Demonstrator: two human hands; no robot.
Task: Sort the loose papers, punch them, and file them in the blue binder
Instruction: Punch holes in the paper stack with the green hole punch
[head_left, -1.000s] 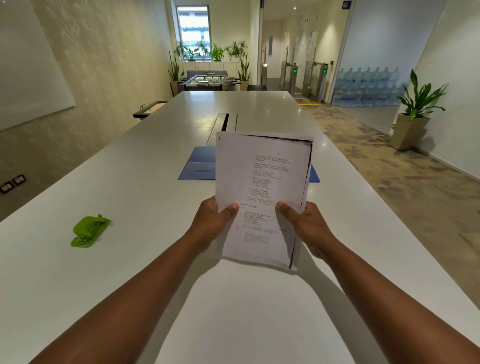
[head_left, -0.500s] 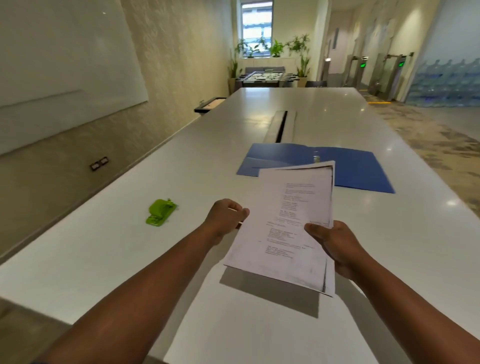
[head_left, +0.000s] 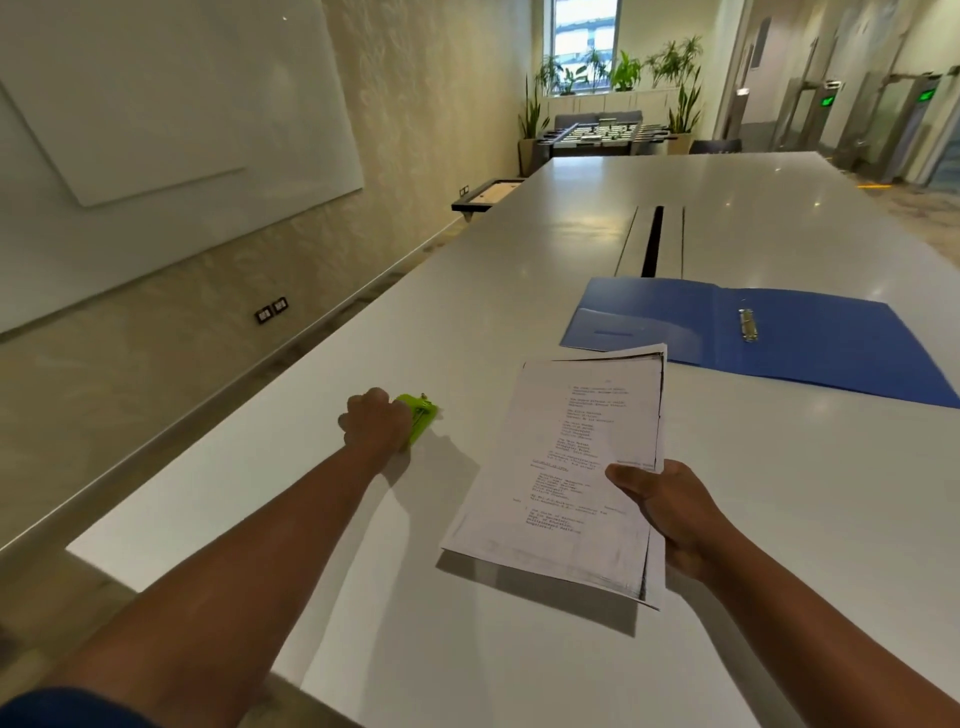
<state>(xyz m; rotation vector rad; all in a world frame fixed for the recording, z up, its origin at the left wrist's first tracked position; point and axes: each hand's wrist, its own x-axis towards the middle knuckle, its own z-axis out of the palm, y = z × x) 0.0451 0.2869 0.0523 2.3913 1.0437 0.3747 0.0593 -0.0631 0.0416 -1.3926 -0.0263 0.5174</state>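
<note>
Since half a second ago the left hand (head_left: 375, 423) has left the papers (head_left: 566, 475) and reached out to the green hole punch (head_left: 418, 415), now curled over its near end close to the desk's (head_left: 519, 291) left edge. Only the right hand (head_left: 670, 512) holds the sheets, thumb on top, fingers beneath, pinching the right edge — the stack hangs just above the desk and casts a shadow. One punch, one stack, one blue binder (head_left: 810, 343). Bare desk lies all round the stack; a slot (head_left: 652, 241) runs down the middle beyond. The papers' long axis runs away from the person, top edge tilted slightly right toward the binder, which lies open and flat, rings (head_left: 746, 325) up.
</note>
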